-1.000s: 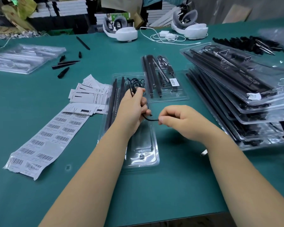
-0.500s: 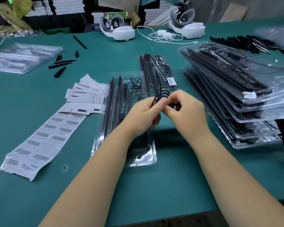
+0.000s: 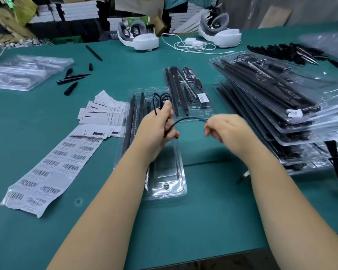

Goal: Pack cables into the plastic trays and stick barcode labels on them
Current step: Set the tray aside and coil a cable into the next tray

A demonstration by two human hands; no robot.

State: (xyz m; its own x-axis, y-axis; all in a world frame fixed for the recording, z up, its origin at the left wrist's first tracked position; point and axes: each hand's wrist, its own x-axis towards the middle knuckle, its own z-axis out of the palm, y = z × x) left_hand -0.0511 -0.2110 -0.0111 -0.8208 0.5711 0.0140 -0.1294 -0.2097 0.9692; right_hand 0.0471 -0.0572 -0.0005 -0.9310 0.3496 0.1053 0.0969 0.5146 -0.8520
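A thin black cable [image 3: 189,119] stretches between my two hands above a clear plastic tray [image 3: 165,190] that lies lengthwise in front of me on the green table. My left hand [image 3: 157,127] grips coiled loops of the cable, which stick out above its fingers. My right hand [image 3: 225,129] pinches the cable's free run, held to the right of the tray. Black rods [image 3: 132,115] lie in the tray's left channels. A strip of barcode labels [image 3: 53,164] lies to the left of the tray.
A packed, labelled tray [image 3: 189,90] lies behind the one in front of me. A stack of filled trays [image 3: 281,106] stands to the right, empty trays [image 3: 23,72] at far left. Printed cards [image 3: 103,114], loose black pen-like parts [image 3: 71,80], white headsets [image 3: 139,37] and a charger cable [image 3: 191,44] lie farther back.
Half a second ago my hands were together at the coil; now my right hand has pulled away to the right, drawing out a length of cable. My left hand still holds the loops.
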